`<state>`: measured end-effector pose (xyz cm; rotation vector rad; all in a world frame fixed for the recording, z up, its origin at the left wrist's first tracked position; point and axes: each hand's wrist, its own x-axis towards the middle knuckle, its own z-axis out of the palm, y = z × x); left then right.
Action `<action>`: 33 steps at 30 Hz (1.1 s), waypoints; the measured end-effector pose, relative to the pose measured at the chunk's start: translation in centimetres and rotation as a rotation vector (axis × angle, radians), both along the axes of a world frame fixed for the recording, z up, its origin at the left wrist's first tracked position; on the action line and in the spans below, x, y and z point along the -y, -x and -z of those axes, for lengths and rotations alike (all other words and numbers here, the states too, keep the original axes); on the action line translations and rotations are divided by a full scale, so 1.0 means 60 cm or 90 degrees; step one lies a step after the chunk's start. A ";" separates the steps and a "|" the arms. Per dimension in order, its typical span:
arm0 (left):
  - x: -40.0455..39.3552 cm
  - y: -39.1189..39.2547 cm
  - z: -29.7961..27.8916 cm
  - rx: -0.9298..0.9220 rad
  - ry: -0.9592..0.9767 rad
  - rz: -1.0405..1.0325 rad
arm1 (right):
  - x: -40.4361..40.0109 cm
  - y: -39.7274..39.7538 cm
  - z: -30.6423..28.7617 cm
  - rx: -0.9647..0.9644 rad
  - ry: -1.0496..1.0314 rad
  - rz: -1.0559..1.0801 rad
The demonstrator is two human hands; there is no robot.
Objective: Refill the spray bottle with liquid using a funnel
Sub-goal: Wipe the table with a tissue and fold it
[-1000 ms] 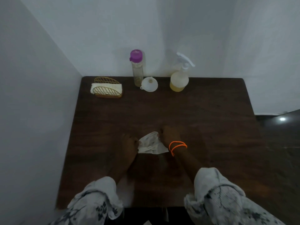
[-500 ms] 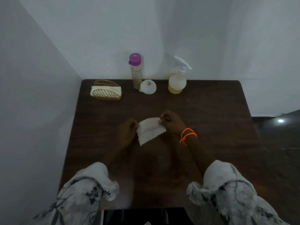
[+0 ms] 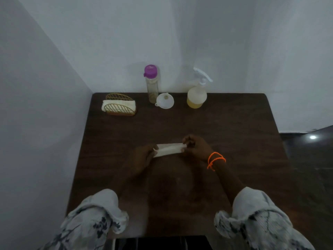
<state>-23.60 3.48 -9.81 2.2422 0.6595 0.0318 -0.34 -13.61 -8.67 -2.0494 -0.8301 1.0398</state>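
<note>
Gold wire forms the napkin holder (image 3: 120, 107) at the far left of the dark wooden table (image 3: 234, 123), with folded white napkins standing in it. Next along the back edge comes a slim clear bottle (image 3: 152, 89) capped in purple, and the white funnel (image 3: 164, 101) sits on the table just beside it. Nearer the viewer, the left hand (image 3: 144, 157) pinches one end of a folded white tissue (image 3: 168, 149), held above the middle of the table. The right hand (image 3: 195, 146), an orange band at its wrist, pinches the other end, so the strip is drawn out flat between them. Further back and to the right, the spray bottle (image 3: 196, 95) stands well apart from both hands, its trigger head on and yellowish liquid low in its body.

Judging from this, the tissue is being folded, perhaps as a wipe or mat, and the refill itself looks not yet begun. To fold it well, both pinches should stay light, the edges be matched evenly, and the crease be pressed on the tabletop.
</note>
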 end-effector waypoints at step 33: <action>0.003 -0.043 0.054 -0.018 -0.371 0.227 | -0.020 0.109 0.048 0.482 0.057 -0.287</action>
